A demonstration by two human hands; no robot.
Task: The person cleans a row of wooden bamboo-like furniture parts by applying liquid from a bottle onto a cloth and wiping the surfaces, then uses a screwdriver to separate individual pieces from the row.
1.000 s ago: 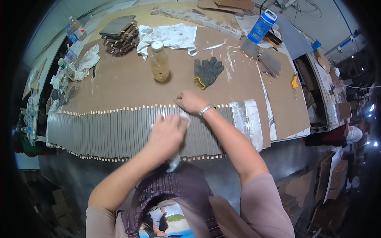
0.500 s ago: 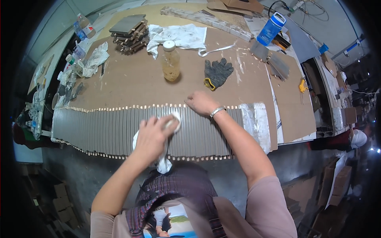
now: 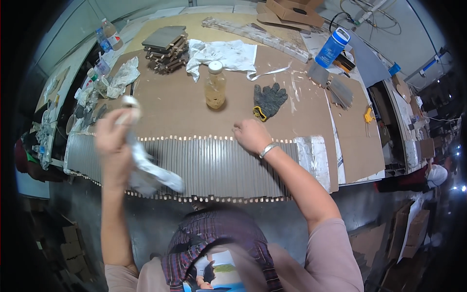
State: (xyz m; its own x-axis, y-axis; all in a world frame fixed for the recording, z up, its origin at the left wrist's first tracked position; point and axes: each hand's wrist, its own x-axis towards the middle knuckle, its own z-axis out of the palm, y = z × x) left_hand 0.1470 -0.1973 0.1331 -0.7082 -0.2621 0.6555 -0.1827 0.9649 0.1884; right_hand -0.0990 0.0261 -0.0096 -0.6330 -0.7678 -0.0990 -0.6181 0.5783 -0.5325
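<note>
Both hands work over a row of grey slats (image 3: 204, 165) lying side by side on the worktop (image 3: 170, 107) — the left hand (image 3: 113, 138), raised and blurred, is clamped on a white rag (image 3: 151, 170) that trails down over the slats, while the right hand (image 3: 252, 136) presses flat, fingers loosely curled, on the slats' far edge. Behind it stand a capped jar (image 3: 215, 87) and a dark glove (image 3: 269, 100).

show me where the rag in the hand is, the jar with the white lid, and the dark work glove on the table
rag (image 3: 146, 168), head view, on the pale cloth hanging below the left hand (image 3: 113, 138).
jar (image 3: 215, 90), head view, on its amber body under the white lid.
work glove (image 3: 269, 99), head view, on the dark palm.
</note>
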